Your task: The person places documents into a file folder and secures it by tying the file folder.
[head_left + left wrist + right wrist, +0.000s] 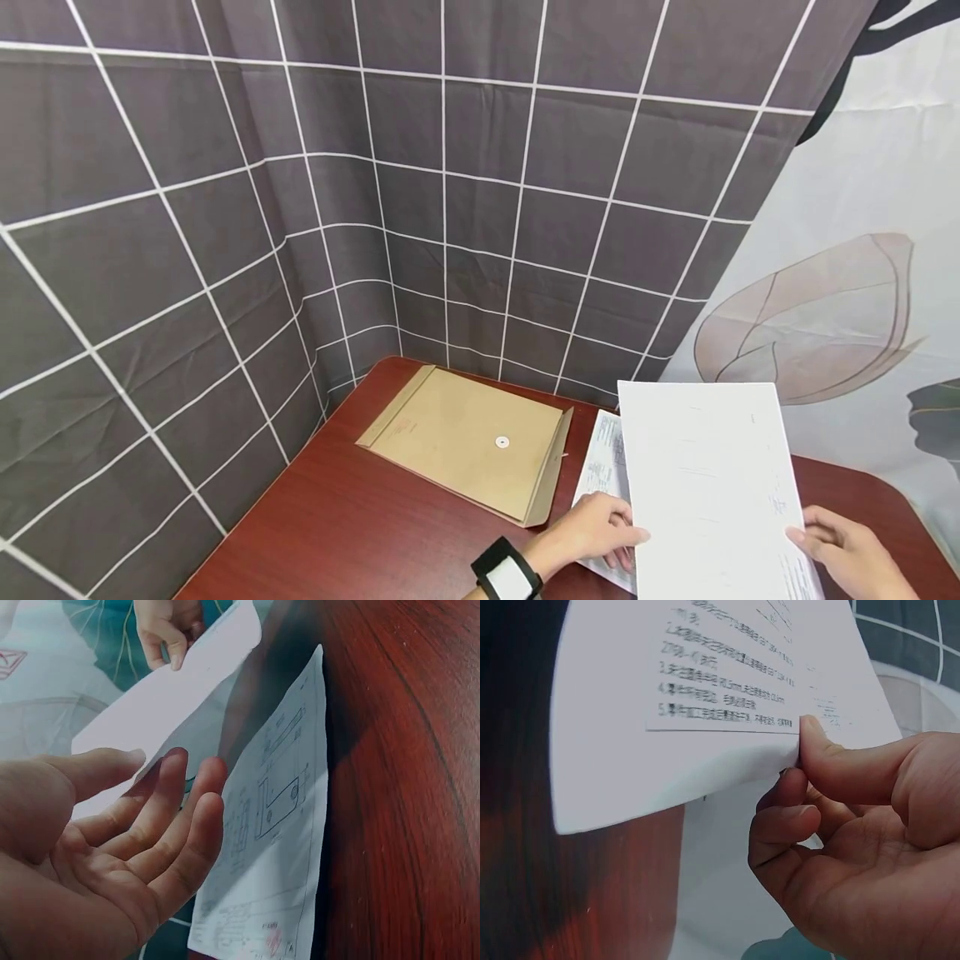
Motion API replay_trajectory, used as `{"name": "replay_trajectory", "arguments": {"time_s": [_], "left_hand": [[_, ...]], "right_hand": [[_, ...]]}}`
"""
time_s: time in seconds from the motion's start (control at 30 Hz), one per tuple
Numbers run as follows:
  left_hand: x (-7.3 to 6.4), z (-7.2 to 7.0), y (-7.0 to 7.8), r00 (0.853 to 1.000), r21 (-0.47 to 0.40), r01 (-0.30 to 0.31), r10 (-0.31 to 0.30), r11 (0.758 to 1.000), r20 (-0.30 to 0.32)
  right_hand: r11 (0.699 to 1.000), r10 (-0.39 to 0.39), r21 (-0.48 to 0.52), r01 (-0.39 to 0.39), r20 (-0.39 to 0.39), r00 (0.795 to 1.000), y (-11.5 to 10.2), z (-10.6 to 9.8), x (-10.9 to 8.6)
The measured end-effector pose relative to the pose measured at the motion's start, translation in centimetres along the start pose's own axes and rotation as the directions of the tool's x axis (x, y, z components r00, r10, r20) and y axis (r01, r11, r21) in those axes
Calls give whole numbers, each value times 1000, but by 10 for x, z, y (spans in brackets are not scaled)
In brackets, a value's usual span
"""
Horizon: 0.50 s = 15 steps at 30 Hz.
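Note:
A stack of white printed paper (705, 483) is held raised between both hands over the table's right side. My left hand (600, 529) pinches its left edge, thumb in front and index finger behind; the other fingers stay loosely spread in the left wrist view. At the opposite edge, my right hand (851, 550) pinches the paper between thumb and curled forefinger, close to lines of printed text (727, 682). Another printed sheet (262, 825), bearing a line drawing and a reddish mark, lies on the table beneath, partly hidden by the raised paper.
A brown paper envelope (465, 433) with a round white button lies left of the papers on the reddish wood table (337, 517), its right flap spread out. A dark gridded curtain (480, 208) rises behind, and a pale leaf-patterned cloth (847, 192) hangs at the right.

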<state>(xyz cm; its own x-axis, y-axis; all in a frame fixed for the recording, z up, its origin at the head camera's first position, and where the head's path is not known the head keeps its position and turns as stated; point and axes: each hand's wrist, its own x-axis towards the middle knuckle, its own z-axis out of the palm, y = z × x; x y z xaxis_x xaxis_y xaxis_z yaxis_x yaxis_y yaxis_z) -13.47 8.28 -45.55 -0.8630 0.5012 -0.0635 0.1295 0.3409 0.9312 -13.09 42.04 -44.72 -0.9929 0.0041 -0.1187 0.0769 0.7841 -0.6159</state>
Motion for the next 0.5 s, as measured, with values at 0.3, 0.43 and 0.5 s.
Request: {"name": "replay_trajectory", "arguments": {"time_s": [0.3, 0.43, 0.5], "left_hand": [[-4, -20, -5, 996, -60, -62, 57, 996, -72], [-4, -31, -7, 992, -93, -77, 67, 993, -104], [-4, -37, -8, 990, -102, -80, 67, 992, -123]], "right_hand": [[994, -106, -9, 106, -30, 994, -19, 6, -3], [982, -187, 5, 187, -62, 980, -24, 11, -5], [976, -214, 20, 216, -72, 974, -27, 14, -6]]}}
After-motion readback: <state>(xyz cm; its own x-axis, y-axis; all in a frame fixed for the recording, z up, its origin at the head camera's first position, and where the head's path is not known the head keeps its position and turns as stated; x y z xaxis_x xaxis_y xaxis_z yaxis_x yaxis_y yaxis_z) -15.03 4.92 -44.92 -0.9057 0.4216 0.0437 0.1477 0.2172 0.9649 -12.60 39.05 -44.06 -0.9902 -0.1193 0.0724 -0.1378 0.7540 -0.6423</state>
